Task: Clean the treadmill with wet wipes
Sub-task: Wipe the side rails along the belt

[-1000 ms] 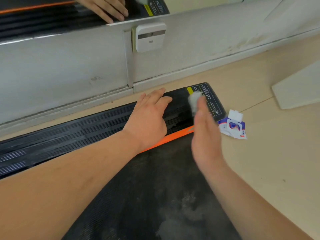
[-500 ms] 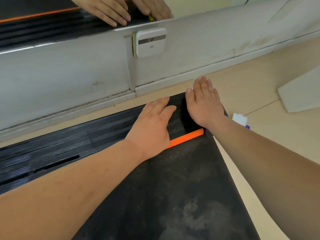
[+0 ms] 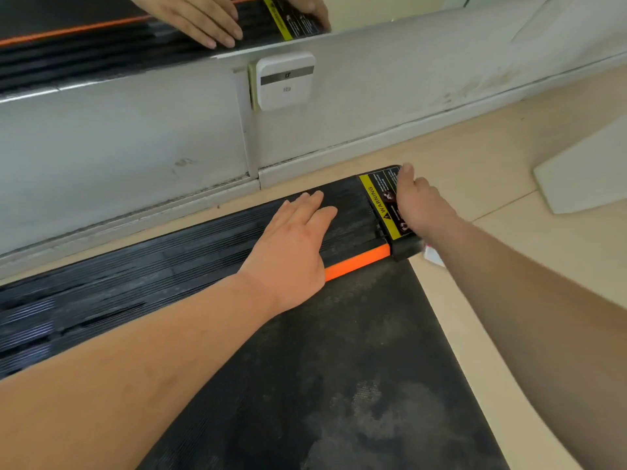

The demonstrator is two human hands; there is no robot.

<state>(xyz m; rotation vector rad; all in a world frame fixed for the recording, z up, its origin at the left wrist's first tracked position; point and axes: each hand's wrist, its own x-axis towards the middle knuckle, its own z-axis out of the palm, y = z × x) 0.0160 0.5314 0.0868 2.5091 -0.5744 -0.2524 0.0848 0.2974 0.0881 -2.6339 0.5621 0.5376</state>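
Observation:
The treadmill lies flat on the floor, with a ribbed black front cover (image 3: 169, 266), an orange strip (image 3: 356, 262) and a dusty black belt (image 3: 339, 368). My left hand (image 3: 291, 245) rests flat on the ribbed cover, fingers straight. My right hand (image 3: 420, 208) sits at the cover's right corner beside the yellow warning label (image 3: 376, 198), its fingers curled down over the side edge. The wet wipe it carried is hidden under that hand. A corner of the wipes pack (image 3: 433, 257) shows on the floor behind my right forearm.
A grey wall base runs just beyond the treadmill, with a white box (image 3: 285, 81) mounted on it and a mirror (image 3: 101, 28) above reflecting my hands. A white board (image 3: 590, 171) lies on the beige floor at the right.
My right hand brought the wipe down onto the cover, then slid right to the corner, uncovering the warning label. Its fingers now curl over the edge. My left hand stayed put.

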